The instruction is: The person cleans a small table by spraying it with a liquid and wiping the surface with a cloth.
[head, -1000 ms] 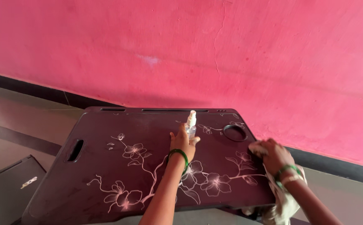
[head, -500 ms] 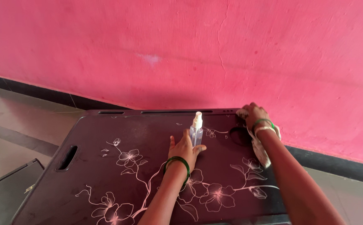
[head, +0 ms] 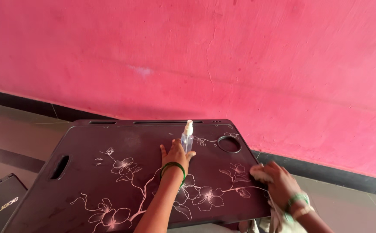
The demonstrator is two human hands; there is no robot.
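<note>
Head view: right hand presses a pale crumpled cloth onto the smooth dark lap table with its line-drawn flowers. Farther off, left hand grips a clear slim spray bottle, upright above its fingers.

Not much here: small clear spray bottle with a white nozzle, upright on the dark floral worktop, gripped by the left hand. No labels, signs or screens visible.
</note>
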